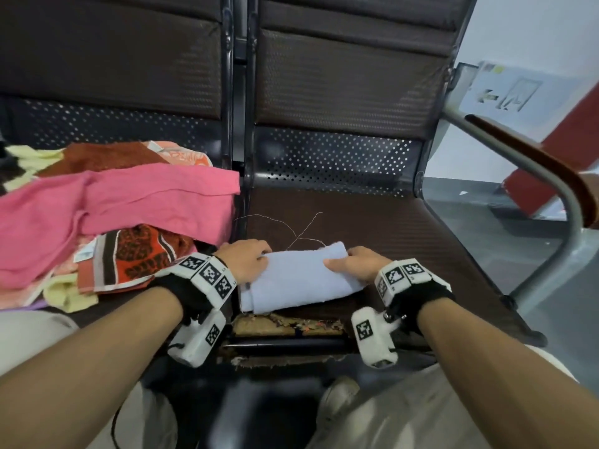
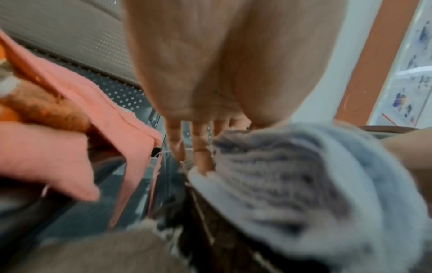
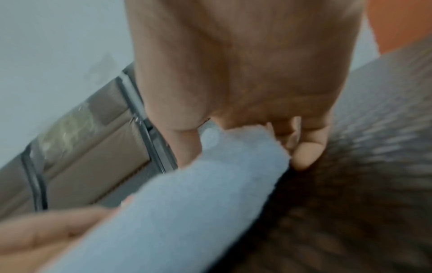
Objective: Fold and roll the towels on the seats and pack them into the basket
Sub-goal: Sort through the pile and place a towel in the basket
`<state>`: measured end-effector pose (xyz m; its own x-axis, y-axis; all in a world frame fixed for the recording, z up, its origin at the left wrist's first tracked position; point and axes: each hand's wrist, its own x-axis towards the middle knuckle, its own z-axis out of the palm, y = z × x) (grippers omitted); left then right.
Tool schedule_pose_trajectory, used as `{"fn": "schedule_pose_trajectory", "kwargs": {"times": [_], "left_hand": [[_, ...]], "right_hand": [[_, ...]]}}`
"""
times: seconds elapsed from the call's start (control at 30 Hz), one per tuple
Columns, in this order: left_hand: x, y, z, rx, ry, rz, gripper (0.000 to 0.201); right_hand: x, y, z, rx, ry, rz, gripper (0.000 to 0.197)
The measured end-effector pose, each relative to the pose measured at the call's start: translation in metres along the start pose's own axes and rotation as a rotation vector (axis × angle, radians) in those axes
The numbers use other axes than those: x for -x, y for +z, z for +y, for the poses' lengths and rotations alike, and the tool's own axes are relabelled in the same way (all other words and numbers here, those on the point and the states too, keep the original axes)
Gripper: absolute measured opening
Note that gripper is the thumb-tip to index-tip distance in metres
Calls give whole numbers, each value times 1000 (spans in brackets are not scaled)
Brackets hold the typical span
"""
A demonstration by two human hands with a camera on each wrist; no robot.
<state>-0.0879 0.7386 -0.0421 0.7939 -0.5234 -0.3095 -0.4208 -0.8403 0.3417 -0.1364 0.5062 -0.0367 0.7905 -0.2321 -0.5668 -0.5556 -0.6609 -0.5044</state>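
A light blue towel (image 1: 298,278), folded into a thick band, lies across the front of the right seat (image 1: 389,228). My left hand (image 1: 249,259) grips its left end, fingers (image 2: 201,153) down along the far side of the towel (image 2: 292,175). At the right end my right hand (image 1: 351,264) pinches the cloth, thumb on top and fingers (image 3: 304,151) curled round the far edge of the towel (image 3: 187,203). No basket is in view.
On the left seat lies a heap of towels: a pink one (image 1: 113,215), a red-brown patterned one (image 1: 129,257), a pale yellow one (image 1: 68,294). Loose threads (image 1: 298,231) lie behind the blue towel. A metal armrest (image 1: 551,176) bounds the right side. The seat's front edge (image 1: 285,325) is torn.
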Motion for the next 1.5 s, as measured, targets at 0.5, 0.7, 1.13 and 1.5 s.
{"fn": "schedule_pose_trajectory", "kwargs": {"times": [0.5, 0.7, 1.13, 1.5], "left_hand": [[63, -102, 98, 457, 268, 313, 53], [92, -109, 163, 170, 356, 312, 32], [112, 10, 350, -48, 777, -75, 12], [56, 226, 369, -80, 602, -511, 34]], "right_hand": [[150, -98, -68, 6, -881, 473, 33], [220, -124, 0, -192, -808, 702, 22], [315, -78, 235, -690, -531, 1095, 19], [266, 39, 397, -680, -25, 879, 24]]}}
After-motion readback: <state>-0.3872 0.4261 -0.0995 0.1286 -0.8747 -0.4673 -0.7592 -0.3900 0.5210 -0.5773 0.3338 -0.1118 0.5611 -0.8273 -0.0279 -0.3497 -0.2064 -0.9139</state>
